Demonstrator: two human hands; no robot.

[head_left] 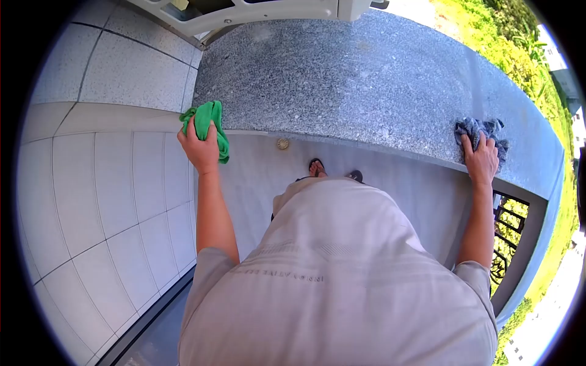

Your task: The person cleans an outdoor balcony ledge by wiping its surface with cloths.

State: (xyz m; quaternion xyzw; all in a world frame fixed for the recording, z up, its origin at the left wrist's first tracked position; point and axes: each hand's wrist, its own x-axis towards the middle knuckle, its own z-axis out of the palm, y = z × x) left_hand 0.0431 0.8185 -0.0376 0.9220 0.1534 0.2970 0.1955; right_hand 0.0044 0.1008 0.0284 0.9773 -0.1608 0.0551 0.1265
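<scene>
- So I had a cloth in each hand, and the granite ledge (305, 79) was the main thing in front of me.
- Left grip (200, 149): curled round a bunched green cloth (209, 114), thumb and fingers closed on it. It was at the ledge's near left corner, beside the tiled wall (97, 177), with some cloth hanging past the ledge's front edge. Couldn't tell if the green one actually touched the stone.
- Right grip (482, 161): bent over a crumpled grey cloth (485, 127), fingertips a bit apart and pinning it. That was near the ledge's right end, close to the front edge. Couldn't tell how hard I was pushing.
- Floor drain (282, 144) and my feet were below the ledge's front, and a dark metal railing (508, 229) was under its right end.
- The ledge looked darker on its left part, paler to the right. Shade or damp? No clue.
- My read: wiping was the step in hand, with the grey cloth doing the work.
- Next move, I'd say, called for keeping the grey cloth flat and drawing it along the ledge, with the green one kept bunched until needed.
</scene>
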